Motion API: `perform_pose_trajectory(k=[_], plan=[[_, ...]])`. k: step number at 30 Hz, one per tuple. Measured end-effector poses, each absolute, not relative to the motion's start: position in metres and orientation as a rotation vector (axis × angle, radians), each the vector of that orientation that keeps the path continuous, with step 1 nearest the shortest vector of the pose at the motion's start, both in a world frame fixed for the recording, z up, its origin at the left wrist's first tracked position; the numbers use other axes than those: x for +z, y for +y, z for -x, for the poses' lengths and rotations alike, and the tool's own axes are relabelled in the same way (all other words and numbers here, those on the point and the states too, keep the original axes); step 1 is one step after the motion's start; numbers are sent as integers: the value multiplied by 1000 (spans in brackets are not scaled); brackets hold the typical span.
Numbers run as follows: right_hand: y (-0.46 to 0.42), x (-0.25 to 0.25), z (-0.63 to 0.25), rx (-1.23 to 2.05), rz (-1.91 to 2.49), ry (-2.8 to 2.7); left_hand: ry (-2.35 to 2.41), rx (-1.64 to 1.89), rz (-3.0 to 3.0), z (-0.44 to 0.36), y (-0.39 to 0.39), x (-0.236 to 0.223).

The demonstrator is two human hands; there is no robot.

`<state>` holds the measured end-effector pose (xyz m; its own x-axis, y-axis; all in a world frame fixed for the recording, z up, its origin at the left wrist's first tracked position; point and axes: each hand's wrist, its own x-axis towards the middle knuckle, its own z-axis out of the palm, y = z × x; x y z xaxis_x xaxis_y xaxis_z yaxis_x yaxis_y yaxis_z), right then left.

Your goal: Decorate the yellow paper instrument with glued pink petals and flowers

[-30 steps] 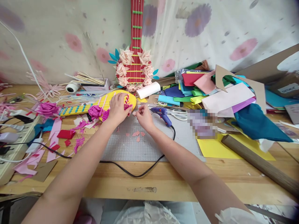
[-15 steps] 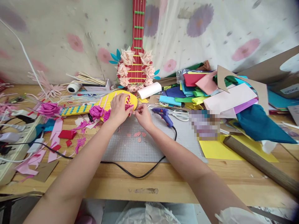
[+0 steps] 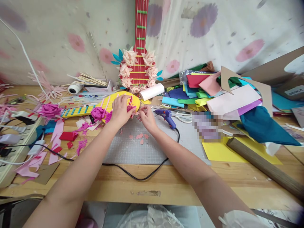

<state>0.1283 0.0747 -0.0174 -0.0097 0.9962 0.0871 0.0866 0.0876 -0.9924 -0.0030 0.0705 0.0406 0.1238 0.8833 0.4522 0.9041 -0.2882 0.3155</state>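
A yellow craft guitar [image 3: 114,100] with blue frets, red pegs and crumpled magenta paper flowers [image 3: 98,113] lies across the back of the grey cutting mat [image 3: 156,152]. My left hand [image 3: 119,110] rests over its body, the fingers curled down at its near right end. Close beside those fingertips, my right hand [image 3: 146,119] has its thumb and fingers bent together; whatever they pinch is too small to make out. Several small pink paper petals [image 3: 141,136] lie on the mat below. A purple glue gun [image 3: 166,117] lies just right of my right hand.
A black cord [image 3: 142,180] loops along the table's front. Behind stands a red craft guitar [image 3: 140,68] with pale paper flowers. Scissors [image 3: 182,117], coloured felt sheets [image 3: 201,84] and a brown tube [image 3: 261,164] lie to the right; a power strip [image 3: 16,158] and scraps lie left.
My right hand's fingers have shifted slightly and turned beside the guitar's edge. My left hand and the guitar stay in place.
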Motion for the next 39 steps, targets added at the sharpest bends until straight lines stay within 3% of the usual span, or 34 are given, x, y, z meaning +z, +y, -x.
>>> perform_pose_trajectory(k=[14, 32, 39], plan=[[68, -17, -124, 808, 1155, -1557, -1868, -900, 2325, 3, 70, 42], [63, 2, -138, 847, 1086, -1463, -1949, -1203, 2047, 43, 63, 55], [47, -14, -174, 837, 1216, -1469, -1983, -1335, 1828, 80, 55, 57]])
